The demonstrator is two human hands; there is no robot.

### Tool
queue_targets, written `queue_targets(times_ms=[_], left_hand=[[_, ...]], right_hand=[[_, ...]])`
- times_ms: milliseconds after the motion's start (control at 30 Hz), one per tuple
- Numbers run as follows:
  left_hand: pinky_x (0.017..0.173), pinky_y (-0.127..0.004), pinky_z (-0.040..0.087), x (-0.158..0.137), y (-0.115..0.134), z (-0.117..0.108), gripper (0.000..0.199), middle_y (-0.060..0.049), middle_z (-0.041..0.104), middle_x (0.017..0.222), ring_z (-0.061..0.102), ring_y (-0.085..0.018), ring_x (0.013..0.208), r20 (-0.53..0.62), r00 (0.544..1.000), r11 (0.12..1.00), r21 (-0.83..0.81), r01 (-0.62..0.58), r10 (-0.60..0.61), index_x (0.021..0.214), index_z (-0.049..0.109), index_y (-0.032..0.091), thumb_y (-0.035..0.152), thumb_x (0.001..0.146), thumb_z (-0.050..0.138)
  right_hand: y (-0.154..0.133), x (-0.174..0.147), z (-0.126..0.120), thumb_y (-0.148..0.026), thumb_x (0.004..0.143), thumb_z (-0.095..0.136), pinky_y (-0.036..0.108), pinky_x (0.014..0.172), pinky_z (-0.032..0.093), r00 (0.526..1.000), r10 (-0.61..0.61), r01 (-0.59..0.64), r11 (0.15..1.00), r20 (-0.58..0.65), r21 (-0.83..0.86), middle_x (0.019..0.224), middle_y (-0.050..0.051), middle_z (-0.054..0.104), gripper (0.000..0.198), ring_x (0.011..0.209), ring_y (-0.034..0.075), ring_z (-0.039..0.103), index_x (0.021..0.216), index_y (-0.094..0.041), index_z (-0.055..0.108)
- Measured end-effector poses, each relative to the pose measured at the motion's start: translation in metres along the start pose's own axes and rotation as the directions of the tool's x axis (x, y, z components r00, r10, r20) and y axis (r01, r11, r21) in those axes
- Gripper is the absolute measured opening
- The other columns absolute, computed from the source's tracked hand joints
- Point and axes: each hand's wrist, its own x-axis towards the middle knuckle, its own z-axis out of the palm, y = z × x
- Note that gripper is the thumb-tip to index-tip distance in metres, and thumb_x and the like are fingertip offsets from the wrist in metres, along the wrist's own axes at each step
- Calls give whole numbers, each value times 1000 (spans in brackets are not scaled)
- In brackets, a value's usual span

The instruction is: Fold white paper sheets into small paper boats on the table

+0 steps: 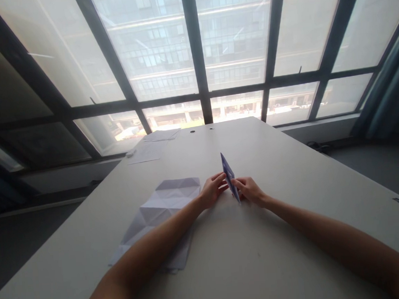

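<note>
Between my hands a folded piece of paper (230,177), bluish in the shade, stands nearly edge-on and tilted above the white table. My left hand (214,190) holds it from the left, fingertips against its side. On the other side, my right hand (249,190) grips the paper with its thumb on the near face; some of its fingers are hidden behind. Under and beside my left forearm lie creased white sheets of paper (170,198), partly covered by the arm.
The long white table (230,276) runs toward large windows (232,36). More paper sheets (147,151) lie at its far left. Small round holes (192,131) show near the far edge, and a dark fitting (397,200) sits at the right edge. A curtain (388,84) hangs at right.
</note>
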Motion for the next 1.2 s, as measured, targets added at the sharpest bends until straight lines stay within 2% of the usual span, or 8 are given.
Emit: queue_targets(times_ms=[100,200,333,500,700,1000,1100,1200], left_hand=[[81,-34,49,1,0,-1,31,-11,70,100,66,-21,85,-44,999,1000,1,23,-23,97,71,15,36,76,77],[73,-31,49,2,-1,-3,28,-10,71,93,65,-21,79,-84,995,998,26,53,-51,92,71,15,36,75,76],[71,-32,49,2,-4,-6,24,-11,71,86,66,-23,76,-50,996,994,82,72,-68,88,71,13,34,76,71],[74,-34,50,2,-5,-7,19,-12,72,84,67,-24,75,0,997,978,196,74,-76,83,72,12,28,73,72],[55,-29,46,5,-8,-10,10,-9,69,63,63,-21,56,-121,985,955,254,153,-125,63,70,13,21,67,74],[70,-32,50,6,-11,-10,14,-7,68,65,63,-20,64,-162,982,962,239,135,-97,58,67,14,21,70,69],[73,-32,50,4,-8,-7,8,-9,70,72,65,-20,70,-114,986,967,213,141,-119,67,70,12,20,69,70],[73,-34,50,1,-5,-3,15,-12,71,80,66,-24,76,-24,993,983,142,120,-118,79,73,10,22,70,72]], right_hand=[[0,1,-2,-55,85,53,23,38,42,998,-1,-1,999,-59,-36,51,-1,54,43,40,13,52,64,-17,56],[-1,2,-3,-45,83,52,23,39,43,995,34,-35,999,-96,-12,53,1,59,34,43,14,55,65,-17,57],[0,4,-5,-36,79,53,22,39,42,992,52,-53,999,-116,-8,59,4,64,26,49,15,59,71,-14,64],[3,6,-5,-33,75,57,21,38,33,987,73,-80,996,-145,-45,47,-1,55,22,40,11,49,65,-14,62],[3,6,-7,-30,72,55,22,39,30,981,97,-105,994,-167,-41,43,-2,50,21,39,10,44,57,-16,58],[4,9,-12,-30,70,57,22,44,35,969,132,-124,991,-211,51,57,0,59,15,49,12,51,70,-16,62],[5,10,-12,-28,68,61,22,51,41,972,175,-156,980,-158,123,68,0,63,15,59,13,56,79,-17,62],[3,9,-12,-26,68,63,24,60,44,971,224,-197,949,-85,246,71,1,64,16,65,14,58,81,-17,62]])
